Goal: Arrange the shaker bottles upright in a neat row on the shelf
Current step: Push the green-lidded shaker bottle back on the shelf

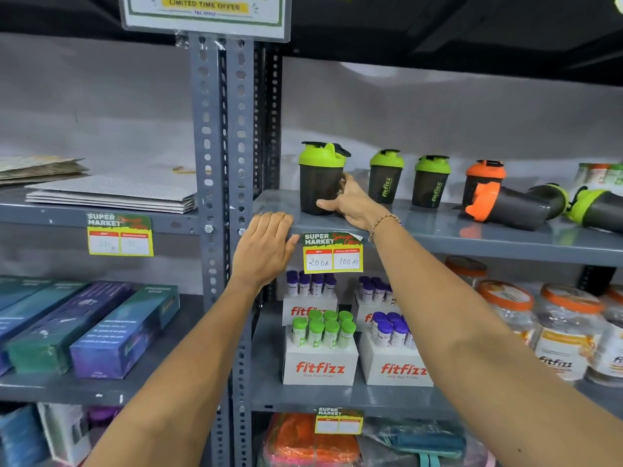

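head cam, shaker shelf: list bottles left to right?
Green-lid shaker held by right hand at → upright green shaker → upright green shaker → upright orange-lid shaker → toppled orange-lid shaker → toppled green ones, overlapping, order unclear.

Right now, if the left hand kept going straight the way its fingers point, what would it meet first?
The left hand rests on the front edge of the shelf, fingers pointing up and back. Straight on, it would slide over bare shelf, passing left of the green-lidded shaker bottle; the way looks free, though depth is unclear.

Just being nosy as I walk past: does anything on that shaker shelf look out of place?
Yes. At the right end, an orange-lidded shaker and two green-lidded shakers lie on their sides, while those to their left stand upright. The price tag under the shelf edge is peeling at its top corner.
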A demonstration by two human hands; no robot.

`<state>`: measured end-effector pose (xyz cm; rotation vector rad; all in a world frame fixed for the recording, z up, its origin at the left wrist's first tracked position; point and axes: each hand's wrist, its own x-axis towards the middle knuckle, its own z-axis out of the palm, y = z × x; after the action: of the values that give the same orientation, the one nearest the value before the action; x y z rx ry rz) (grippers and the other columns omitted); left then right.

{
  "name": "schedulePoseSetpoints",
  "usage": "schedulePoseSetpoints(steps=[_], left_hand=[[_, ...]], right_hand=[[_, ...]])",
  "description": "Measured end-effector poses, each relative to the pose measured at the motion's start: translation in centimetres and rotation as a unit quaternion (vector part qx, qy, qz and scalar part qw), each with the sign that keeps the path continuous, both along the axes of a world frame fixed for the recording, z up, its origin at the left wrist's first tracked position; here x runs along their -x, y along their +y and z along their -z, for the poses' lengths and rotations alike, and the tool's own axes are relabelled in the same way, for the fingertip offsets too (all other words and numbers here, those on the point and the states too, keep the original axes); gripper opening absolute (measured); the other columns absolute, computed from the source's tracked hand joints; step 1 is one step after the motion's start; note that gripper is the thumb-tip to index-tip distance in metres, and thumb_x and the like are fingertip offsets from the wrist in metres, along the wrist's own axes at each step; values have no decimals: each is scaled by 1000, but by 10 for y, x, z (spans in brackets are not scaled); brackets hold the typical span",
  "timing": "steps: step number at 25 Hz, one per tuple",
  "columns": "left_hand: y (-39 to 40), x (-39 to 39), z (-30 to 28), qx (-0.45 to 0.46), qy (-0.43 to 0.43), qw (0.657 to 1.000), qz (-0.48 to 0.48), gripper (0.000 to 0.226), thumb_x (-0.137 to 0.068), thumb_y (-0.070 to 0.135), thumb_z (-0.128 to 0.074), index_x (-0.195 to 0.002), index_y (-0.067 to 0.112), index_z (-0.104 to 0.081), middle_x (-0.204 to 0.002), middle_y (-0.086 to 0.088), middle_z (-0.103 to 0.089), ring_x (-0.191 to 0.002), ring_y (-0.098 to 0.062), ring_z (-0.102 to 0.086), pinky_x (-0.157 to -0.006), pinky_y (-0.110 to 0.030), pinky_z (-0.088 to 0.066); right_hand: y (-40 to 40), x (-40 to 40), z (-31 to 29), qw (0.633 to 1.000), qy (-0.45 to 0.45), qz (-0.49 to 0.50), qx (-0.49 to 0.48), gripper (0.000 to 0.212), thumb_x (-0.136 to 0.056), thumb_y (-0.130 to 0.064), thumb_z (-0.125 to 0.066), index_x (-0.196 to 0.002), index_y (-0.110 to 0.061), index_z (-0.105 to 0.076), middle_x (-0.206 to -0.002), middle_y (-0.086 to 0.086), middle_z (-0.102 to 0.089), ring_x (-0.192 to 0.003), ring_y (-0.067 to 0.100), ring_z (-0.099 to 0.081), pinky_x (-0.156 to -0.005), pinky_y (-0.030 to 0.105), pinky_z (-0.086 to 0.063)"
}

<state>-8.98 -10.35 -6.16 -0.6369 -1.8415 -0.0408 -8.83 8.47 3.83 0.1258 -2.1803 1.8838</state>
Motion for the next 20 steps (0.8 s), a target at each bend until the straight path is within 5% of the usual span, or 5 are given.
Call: schedulePoseSetpoints(steps=[7, 13, 17, 20], left_hand=[[1, -1, 1, 2, -12, 1000, -5, 43, -99, 33, -30, -113, 3, -56, -107, -15, -63, -93, -31, -59, -85, -37, -36], [1, 0, 2, -5, -2, 1000, 0, 41, -99, 32, -32, -113, 2, -56, -107, -15, -63, -92, -31, -59, -85, -37, -37], [1, -1, 1, -14, -3, 1000, 5, 39, -98, 32, -33, -112, 3, -55, -106, -14, -63, -92, -31, -59, -85, -36, -36], [1, -2, 1, -14, -12, 1000, 1, 41, -99, 33, -32, -113, 3, -56, -107, -14, -63, -93, -31, -58, -86, -37, -36]], right_hand=[[-2, 6, 1, 998, -21, 13, -60, 114, -66, 8, -79, -148, -9, -1, -141, 17, -46, -131, 30, -45, -111, 46, -38], [2, 7, 1, 998, 1, 27, -49, 101, -71, 9, -74, -143, -7, -5, -137, 20, -49, -123, 27, -50, -103, 35, -43], [-2, 7, 4, 990, 16, 51, -127, 115, -62, -16, -88, -142, -9, -6, -141, 12, -43, -131, 24, -42, -111, 40, -37], [1, 8, 2, 996, 6, 44, -73, 107, -67, 0, -80, -144, -8, -6, -140, 17, -43, -128, 29, -45, -106, 40, -41]])
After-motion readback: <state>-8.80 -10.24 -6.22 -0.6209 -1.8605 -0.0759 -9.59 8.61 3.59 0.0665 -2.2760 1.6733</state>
